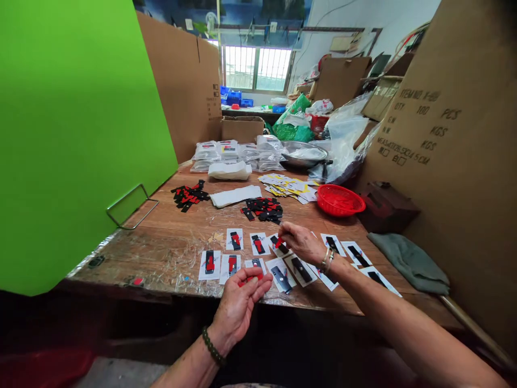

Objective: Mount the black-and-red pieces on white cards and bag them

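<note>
My left hand (240,302), palm partly up near the table's front edge, is curled round several small red pieces (251,279). Between the fingertips of my right hand (301,242) is a red piece (278,242), right at a white card with a black strip on it. Two rows of such white cards run along the front of the table. Cards on the left, like this one (209,265), carry a red piece on the black strip. Farther right, a card (304,271) bears only a black strip. My right hand and forearm hide some cards.
Behind the cards lie two piles of black-and-red parts (264,209) (189,196), yellow-white cards (287,186) and a red basket (340,200). Bagged packs (238,153) are stacked at the back. Cardboard (436,134) and a green panel (81,124) wall the sides; a grey cloth (410,261) lies right.
</note>
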Demonstrator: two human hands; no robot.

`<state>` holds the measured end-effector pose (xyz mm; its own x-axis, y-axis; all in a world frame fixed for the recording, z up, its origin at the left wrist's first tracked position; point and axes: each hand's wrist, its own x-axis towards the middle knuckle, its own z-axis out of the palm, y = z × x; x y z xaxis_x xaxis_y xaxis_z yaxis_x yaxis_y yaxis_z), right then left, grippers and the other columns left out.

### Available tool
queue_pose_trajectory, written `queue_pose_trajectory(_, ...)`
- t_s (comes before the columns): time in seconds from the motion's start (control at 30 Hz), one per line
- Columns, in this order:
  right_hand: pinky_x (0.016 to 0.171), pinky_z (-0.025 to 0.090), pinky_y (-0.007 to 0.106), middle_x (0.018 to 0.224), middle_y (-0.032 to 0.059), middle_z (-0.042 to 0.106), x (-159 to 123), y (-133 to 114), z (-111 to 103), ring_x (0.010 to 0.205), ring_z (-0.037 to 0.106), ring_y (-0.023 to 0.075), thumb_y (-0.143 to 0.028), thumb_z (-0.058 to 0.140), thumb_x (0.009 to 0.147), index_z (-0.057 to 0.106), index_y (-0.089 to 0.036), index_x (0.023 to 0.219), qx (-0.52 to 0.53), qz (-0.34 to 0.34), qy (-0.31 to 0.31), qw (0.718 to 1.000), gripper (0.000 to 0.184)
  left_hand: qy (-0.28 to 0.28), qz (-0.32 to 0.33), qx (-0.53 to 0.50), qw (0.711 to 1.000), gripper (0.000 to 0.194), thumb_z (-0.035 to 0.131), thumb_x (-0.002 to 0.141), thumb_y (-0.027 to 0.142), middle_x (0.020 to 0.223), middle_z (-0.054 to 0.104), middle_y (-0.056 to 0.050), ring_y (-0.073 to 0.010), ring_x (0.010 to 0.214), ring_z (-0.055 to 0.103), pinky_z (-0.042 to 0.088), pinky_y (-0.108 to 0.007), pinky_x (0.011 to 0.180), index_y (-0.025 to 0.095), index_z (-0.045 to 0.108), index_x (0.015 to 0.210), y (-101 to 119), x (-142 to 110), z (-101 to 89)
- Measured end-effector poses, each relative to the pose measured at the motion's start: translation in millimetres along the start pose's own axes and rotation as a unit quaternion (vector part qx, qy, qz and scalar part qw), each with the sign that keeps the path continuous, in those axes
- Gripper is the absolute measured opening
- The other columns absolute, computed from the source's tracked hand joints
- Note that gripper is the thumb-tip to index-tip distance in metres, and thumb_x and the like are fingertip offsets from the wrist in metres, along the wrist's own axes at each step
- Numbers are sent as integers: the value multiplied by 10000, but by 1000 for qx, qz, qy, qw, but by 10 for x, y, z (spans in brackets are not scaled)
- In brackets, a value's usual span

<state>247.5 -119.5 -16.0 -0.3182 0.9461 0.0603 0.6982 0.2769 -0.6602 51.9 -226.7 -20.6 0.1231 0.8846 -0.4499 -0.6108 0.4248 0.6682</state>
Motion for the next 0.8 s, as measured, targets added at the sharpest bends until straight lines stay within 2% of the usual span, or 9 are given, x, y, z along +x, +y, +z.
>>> queue_pose_trajectory(0.07,647,379,223,782,24,620,159,124,-54,693,542,127,-113,433,844,583,-178,808,-115,-21,-21,993,167,2,0,-2,1000,118,711,737,24,794,707,-85,-201,843,721,582,-266,795,101,638,787,9,15,-3)
queue_pose_trajectory(0.13,654,370,216,815,37,634,281,212,-42,724,545,130,-75,451,833,630,-168,817,-175,-36,-56,982,203,1,1,0,1000,160,751,703,41,771,697,-69,-201,786,722,594,-269,726,106,643,800,16,37,-18)
queue_pose_trajectory(0.23,657,364,217,808,48,637,377,276,46,729,547,138,-56,504,809,675,-163,795,-196,-44,-75,977,202,3,9,9,1000,188,783,675,61,768,693,-65,-167,683,702,579,-230,603,95,665,817,23,76,-43)
queue_pose_trajectory(0.33,702,377,223,842,63,637,385,289,111,789,562,155,-70,538,814,691,-160,801,-202,-47,-75,975,177,13,9,9,1000,175,764,690,40,788,707,-77,-142,669,694,575,-209,617,87,678,836,26,105,-51)
queue_pose_trajectory(0.5,789,395,252,989,94,600,279,235,150,881,550,172,-119,514,856,663,-147,936,-191,-41,-20,981,171,25,11,10,1000,153,708,730,0,781,711,-81,-172,739,717,594,-231,687,94,660,841,8,103,-35)
queue_pose_trajectory(0.63,858,378,297,968,83,562,171,184,292,949,487,216,-188,614,790,627,-158,916,-186,-55,53,980,131,24,5,12,1000,150,679,744,-21,765,699,-69,-167,712,714,599,-233,678,94,650,836,-11,63,-13)
queue_pose_trajectory(0.8,865,372,324,958,95,545,167,227,441,950,460,230,-185,576,790,595,-153,899,-185,-28,103,977,115,28,10,12,999,150,634,766,-40,785,699,-74,-165,744,716,602,-232,705,94,649,832,4,35,1)
